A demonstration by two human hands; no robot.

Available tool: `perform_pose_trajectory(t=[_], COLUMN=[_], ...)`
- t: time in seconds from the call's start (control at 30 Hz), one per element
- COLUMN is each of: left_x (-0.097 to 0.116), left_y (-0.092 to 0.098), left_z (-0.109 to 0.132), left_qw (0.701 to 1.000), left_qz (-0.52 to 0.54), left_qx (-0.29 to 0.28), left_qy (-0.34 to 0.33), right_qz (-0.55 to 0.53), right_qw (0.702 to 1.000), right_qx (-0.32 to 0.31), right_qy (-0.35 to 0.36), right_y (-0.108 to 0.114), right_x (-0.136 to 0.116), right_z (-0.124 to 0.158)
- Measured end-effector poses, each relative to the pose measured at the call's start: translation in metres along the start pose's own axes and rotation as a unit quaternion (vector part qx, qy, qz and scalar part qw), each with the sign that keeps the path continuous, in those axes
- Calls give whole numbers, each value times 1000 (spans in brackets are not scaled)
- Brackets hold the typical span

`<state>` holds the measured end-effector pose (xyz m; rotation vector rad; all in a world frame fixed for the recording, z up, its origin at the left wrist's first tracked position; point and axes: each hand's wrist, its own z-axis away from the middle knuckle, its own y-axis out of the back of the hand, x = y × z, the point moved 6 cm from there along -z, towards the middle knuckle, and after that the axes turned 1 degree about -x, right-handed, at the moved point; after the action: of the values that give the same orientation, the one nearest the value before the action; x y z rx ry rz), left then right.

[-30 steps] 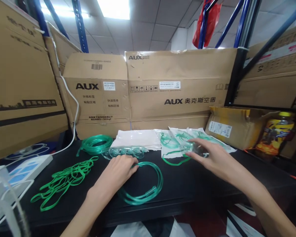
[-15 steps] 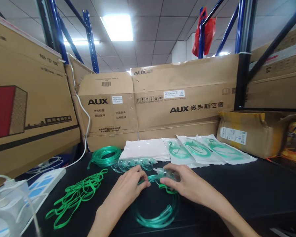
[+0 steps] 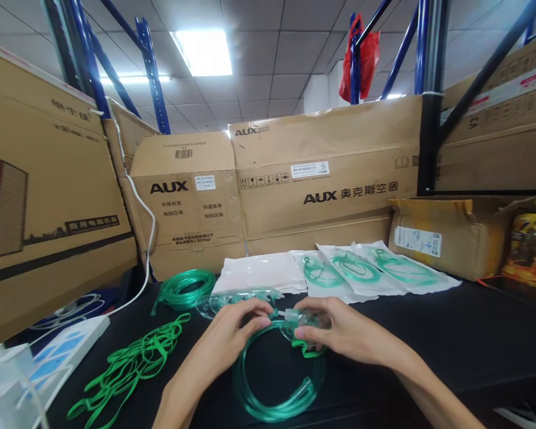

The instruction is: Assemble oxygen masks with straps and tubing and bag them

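My right hand (image 3: 343, 330) is closed around a clear green oxygen mask (image 3: 293, 322), its pale connector pointing left. A bright green elastic strap (image 3: 308, 350) hangs below the mask. To the left, my left hand (image 3: 232, 330) pinches the end of green tubing (image 3: 274, 314), close to the connector. Whether the tube end touches the connector I cannot tell. The rest of this tubing lies as a coil (image 3: 272, 412) on the black table beneath both hands. A row of clear masks (image 3: 221, 298) lies just beyond my left hand.
Left of my arm lie loose green straps (image 3: 138, 363) and a tubing coil (image 3: 187, 289). White pouches (image 3: 259, 271) and packed mask sets (image 3: 357, 274) line the back. A power strip (image 3: 71, 339) is at left, an open carton (image 3: 433, 238) and bottle (image 3: 533, 244) at right.
My left hand has lifted the tube end up to the connector's level. My right hand still holds the mask, now turned more into view. The camera view has shifted slightly right.
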<state>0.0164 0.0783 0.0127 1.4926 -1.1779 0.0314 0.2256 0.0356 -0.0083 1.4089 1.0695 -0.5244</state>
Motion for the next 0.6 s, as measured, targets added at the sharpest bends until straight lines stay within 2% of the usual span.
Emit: perform_pose_trajectory(t=[0.2,0.37,0.6], left_x=[0,2,11], left_y=[1,-3,-7], left_z=[3,9,9], left_qw=[1000,1000,1000], left_qz=[-4,-10,0], left_qx=[12,0,7], left_qy=[-6,-15,-23], right_qz=[46,100,96], right_qw=[998,994,992], right_qx=[15,29,28], right_qy=[27,16,73], right_y=[0,1,2], right_x=[-2,-2,-24], right_z=[-2,0,4])
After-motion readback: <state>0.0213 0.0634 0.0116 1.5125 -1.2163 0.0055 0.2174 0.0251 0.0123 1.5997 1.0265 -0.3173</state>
